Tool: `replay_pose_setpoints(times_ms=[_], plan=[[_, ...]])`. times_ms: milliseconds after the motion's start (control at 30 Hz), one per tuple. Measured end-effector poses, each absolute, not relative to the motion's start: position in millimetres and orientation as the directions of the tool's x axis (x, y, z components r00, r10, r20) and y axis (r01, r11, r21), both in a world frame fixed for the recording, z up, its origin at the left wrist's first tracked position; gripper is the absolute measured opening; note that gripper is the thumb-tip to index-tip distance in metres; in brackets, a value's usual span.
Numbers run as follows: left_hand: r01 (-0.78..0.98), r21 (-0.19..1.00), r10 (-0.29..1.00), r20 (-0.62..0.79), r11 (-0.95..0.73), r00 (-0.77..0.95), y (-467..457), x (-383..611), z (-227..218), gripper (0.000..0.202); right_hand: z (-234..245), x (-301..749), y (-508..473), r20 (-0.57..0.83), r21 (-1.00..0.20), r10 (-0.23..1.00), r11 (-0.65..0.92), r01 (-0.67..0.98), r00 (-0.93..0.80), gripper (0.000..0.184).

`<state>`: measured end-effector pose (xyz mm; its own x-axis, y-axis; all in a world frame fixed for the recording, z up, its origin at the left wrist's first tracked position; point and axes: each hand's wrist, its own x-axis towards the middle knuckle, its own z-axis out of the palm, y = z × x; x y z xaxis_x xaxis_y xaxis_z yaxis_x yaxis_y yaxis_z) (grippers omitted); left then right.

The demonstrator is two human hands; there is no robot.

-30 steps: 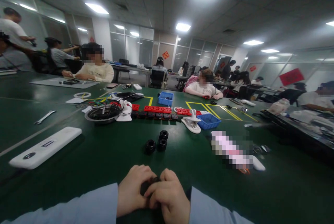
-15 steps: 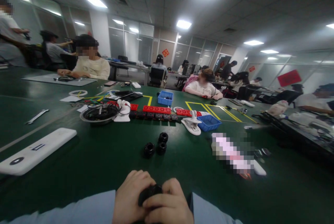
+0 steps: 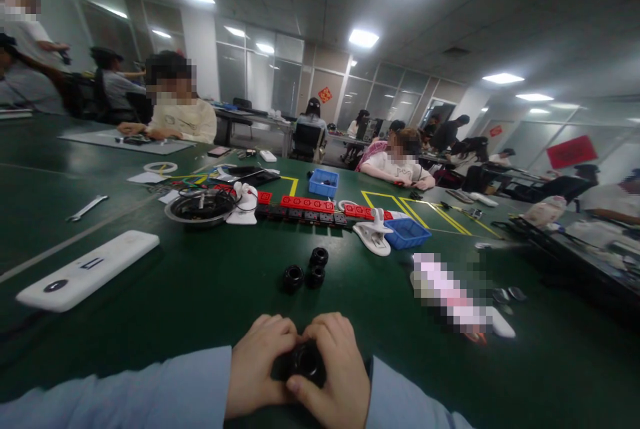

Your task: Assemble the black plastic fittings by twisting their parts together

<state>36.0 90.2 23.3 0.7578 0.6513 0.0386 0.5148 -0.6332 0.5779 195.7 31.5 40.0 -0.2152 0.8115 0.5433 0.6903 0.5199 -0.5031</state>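
At the near edge of the table, my left hand (image 3: 260, 362) and my right hand (image 3: 343, 369) are both closed around a small black tyre (image 3: 307, 360). Its round opening faces up between my thumbs and fingers. A dark part shows under my left fingers; whether it belongs to the same tyre I cannot tell. Just beyond my hands stand three more black tyres (image 3: 293, 277), grouped close together on the green table (image 3: 210, 296).
A long white device (image 3: 115, 259) lies at left, with a wrench (image 3: 88, 208) behind it. Farther back are a metal bowl (image 3: 175, 216) of cables, red-and-black power strips (image 3: 307, 205), a white clip (image 3: 373, 239) and a blue basket (image 3: 410, 234). Other people sit around the table.
My right hand has turned and shifted its fingers over the tyre, so its opening now shows. The view has tilted slightly; the tyres on the table stay put.
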Motion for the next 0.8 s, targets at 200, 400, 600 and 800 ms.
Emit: replay_pose_setpoints(times_ms=[200, 400, 600, 800], plan=[[0.513, 0.534, 0.634, 0.057, -0.672, 0.772, 95.4, 32.8, 24.9, 0.038, 42.8, 199.7, 29.2, 0.476, -0.443, 0.809, 0.559, 0.701, -0.344, 0.036], [0.518, 0.474, 0.614, 0.063, -0.712, 0.786, 99.2, 32.8, 25.4, 0.036, 46.7, 200.5, 27.9, 0.493, -0.348, 0.753, 0.631, 0.694, -0.437, 0.030], [0.517, 0.470, 0.612, 0.064, -0.715, 0.788, 101.3, 34.4, 23.4, 0.041, 46.7, 201.6, 24.2, 0.506, -0.353, 0.719, 0.677, 0.646, -0.477, 0.031], [0.505, 0.467, 0.598, 0.068, -0.726, 0.798, 102.1, 34.9, 23.5, 0.041, 41.3, 204.8, 22.8, 0.516, -0.393, 0.715, 0.687, 0.611, -0.472, 0.032]])
